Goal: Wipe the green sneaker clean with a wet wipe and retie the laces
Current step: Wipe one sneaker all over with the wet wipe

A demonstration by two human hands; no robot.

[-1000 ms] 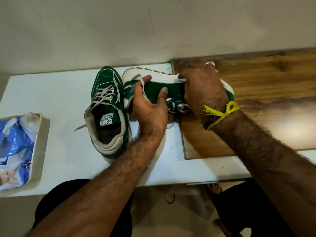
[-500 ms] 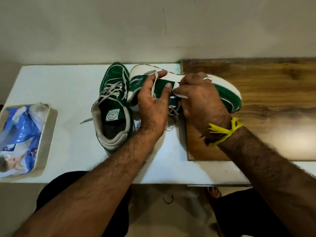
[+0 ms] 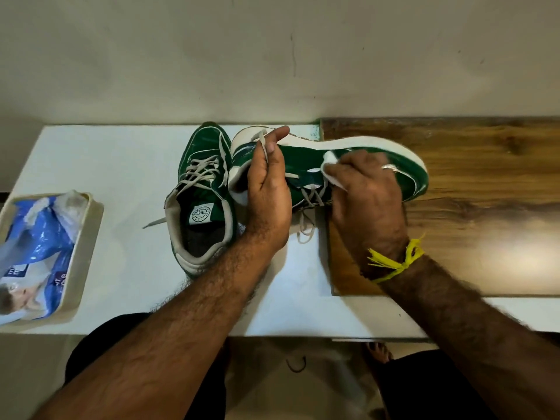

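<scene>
Head view only. White table [image 3: 127,165] was the reference for everything.

Green sneaker [image 3: 306,159] lay on its side at the table's far edge, white sole facing the wall, toe end over the wooden board [image 3: 454,183] that covered the table's right part. Heel end was toward the table's middle. Laces [image 3: 312,198] were loose, ends hanging down onto the table surface near the board's left edge.

Left hand [image 3: 268,189] gripped the sneaker's heel end, thumb up over the heel, one lace strand running across the fingers. Right hand [image 3: 363,189] held a folded wet wipe [image 3: 330,168] pressed against the green side panel, fingers curled over it. Ring visible on one finger. Yellow thread band [image 3: 394,262] was tied on that wrist.

Second green sneaker [image 3: 203,195] stood upright on the table just left of the held one, touching it or nearly so, can't tell which. Opening faced up, toe toward the wall, one lace end trailing out to its left.

Beige tray [image 3: 88,237] sat at the table's left end, well apart from both shoes, with a blue wet-wipe pack [image 3: 36,247] inside it.
</scene>
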